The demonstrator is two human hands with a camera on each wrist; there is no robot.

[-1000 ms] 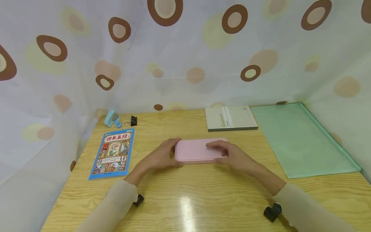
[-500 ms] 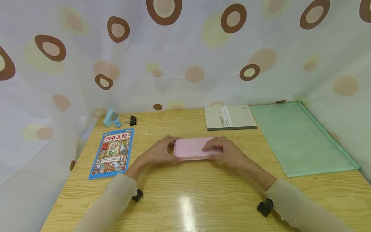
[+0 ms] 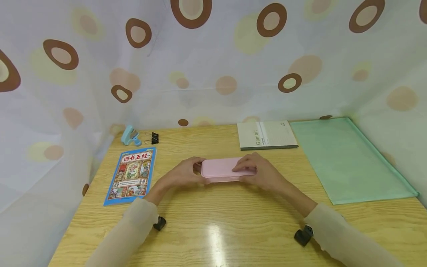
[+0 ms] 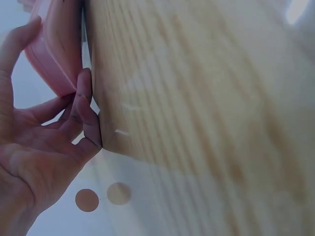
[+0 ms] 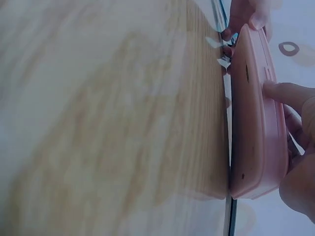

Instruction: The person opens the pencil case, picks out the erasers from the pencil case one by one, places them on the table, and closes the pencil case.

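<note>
A pink, rounded oblong case, like a pencil case point(image 3: 217, 169), lies lengthwise between the two hands near the middle of the wooden table. My left hand point(image 3: 182, 173) grips its left end; in the left wrist view the thumb is on one side point(image 4: 29, 30) and the other fingers curl at the end. On the right part of the case, my right hand point(image 3: 261, 171) pinches it, thumb point(image 5: 288, 93) against the front side and fingers bent over the lid. The right wrist view shows the underside of the case point(image 5: 248, 132) tipped toward the camera.
Left of the hands lies a blue-edged picture book point(image 3: 131, 176). Behind it are a light-blue hole-punch-like gadget point(image 3: 130, 136) and a black binder clip point(image 3: 155, 138). A "Gambit" notebook point(image 3: 271, 135) sits at the back, with a green translucent folder-like sheet point(image 3: 350, 163) to the right.
My right hand has slid left along the case, and its fingers have closed in. The case's front side shows more now. My left hand stays at the left end.
</note>
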